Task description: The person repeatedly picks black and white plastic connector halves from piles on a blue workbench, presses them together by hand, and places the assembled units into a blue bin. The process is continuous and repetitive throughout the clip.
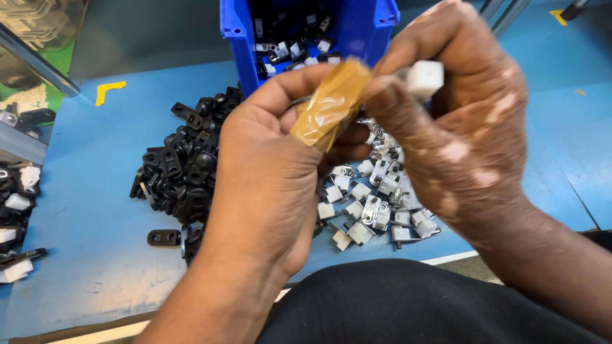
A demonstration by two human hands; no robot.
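Both hands are raised close together over a blue table (83, 210). My left hand (268, 172) has its thumb wrapped in amber tape (328, 105) and its fingers curled around a small part that is mostly hidden. My right hand (459, 127) pinches a small white plastic block (424, 76) with a metal piece between thumb and fingers. The two hands meet at the thumb tips. Below them lie a pile of black plastic brackets (185, 165) and a scatter of white and metal clips (376, 204).
A blue bin (370, 25) holding several assembled black and white parts stands at the back. More assembled parts (16, 197) lie at the left edge. A yellow corner mark (108, 89) is on the table. My dark-clothed lap (408, 306) is at the near table edge.
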